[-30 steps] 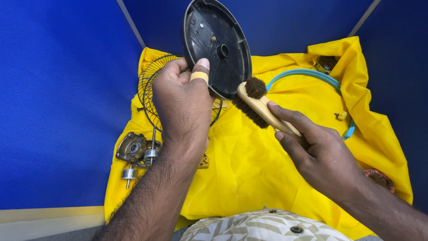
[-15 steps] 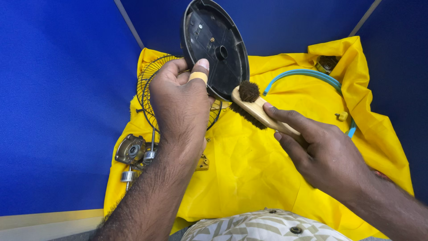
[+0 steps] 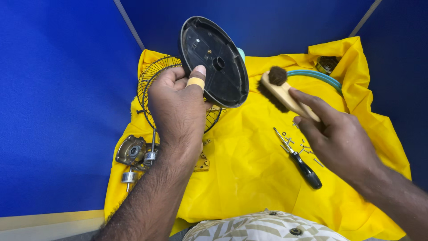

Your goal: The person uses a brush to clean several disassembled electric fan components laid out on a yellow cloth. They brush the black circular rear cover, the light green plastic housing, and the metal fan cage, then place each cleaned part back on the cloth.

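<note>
Blue booth walls, yellow cloth (image 3: 249,169) over the surface | my left hand (image 3: 178,107) clamps the black round plate (image 3: 214,62) by its rim, raised, tilted | right hand (image 3: 339,138) grips the wooden brush (image 3: 285,91) handle, just beside | I judge the plate light, stiff plastic; rim hold suits.

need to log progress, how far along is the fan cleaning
Done: the fan is apart, with wire grille, motor part and screws on the yellow cloth. In hand: left hand holds the black disc, right hand the brush. Left: the other parts look unbrushed.
</note>
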